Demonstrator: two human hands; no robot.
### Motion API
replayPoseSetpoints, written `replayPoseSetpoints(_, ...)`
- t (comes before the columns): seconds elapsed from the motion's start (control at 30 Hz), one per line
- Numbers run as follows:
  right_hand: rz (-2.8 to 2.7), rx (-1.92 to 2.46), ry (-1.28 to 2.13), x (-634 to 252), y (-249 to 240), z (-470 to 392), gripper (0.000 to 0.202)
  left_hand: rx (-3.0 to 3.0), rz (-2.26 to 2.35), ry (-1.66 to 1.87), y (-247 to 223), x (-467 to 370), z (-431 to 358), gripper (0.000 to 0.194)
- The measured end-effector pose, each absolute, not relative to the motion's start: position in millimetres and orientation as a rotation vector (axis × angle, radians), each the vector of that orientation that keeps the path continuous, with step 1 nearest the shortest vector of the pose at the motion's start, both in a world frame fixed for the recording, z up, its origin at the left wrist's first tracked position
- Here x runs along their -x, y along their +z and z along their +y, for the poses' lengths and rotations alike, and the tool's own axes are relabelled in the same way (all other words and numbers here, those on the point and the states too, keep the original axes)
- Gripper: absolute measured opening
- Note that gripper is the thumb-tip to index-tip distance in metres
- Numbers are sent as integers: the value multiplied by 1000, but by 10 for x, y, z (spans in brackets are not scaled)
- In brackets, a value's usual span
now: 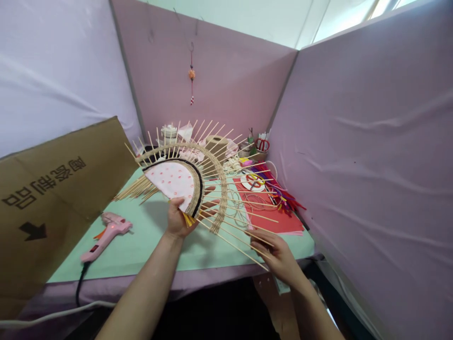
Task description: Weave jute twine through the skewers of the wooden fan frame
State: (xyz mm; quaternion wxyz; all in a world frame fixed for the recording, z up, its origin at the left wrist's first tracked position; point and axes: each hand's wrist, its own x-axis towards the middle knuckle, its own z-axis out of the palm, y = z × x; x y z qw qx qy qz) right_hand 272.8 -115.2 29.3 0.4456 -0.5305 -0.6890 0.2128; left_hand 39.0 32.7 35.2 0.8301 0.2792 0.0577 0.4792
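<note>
A half-round fan frame (172, 180) is held up over the table, its centre covered in white cloth with pink dots. Black and tan bands edge the cloth, thin wooden sticks radiate outward, and a woven twine band (223, 189) crosses them. My left hand (180, 219) grips the lower corner, thumb on the cloth and fingers behind the sticks. Near the outer ends of the lowest sticks, my right hand (271, 250) has its fingers closed around one or more of them. Loose twine (236, 208) lies beyond the sticks.
A pink glue gun (108, 236) lies on the green tabletop (141, 250) at left, beside a cardboard sheet (53, 212). Behind are loose sticks (136, 188) and a twine roll (216, 144). Red sheets (283, 219), scissors (262, 144) and coloured pipe cleaners (288, 200) are at right.
</note>
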Motion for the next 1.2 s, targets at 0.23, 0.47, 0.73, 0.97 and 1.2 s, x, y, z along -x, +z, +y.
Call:
replayPoseSetpoints(0.23,-1468,1286,629,-3022,296,-1212,21,-669,134,1014,338,-329,380,69)
replayPoseSetpoints(0.47,-1364,1324,549,-3013,440,-1258,14,-662,133,1023,341,-311,405,68)
replayPoseSetpoints(0.73,-1255,1285,435,-2934,387,-1297,13,-622,218,1121,415,-370,360,68)
replayPoseSetpoints(0.97,-1163,1201,355,-2998,245,-1283,13,-618,236,1115,438,-379,343,71)
replayPoseSetpoints(1.2,-1163,1180,523,-2967,262,-1282,31,-700,192,1100,402,-360,367,64)
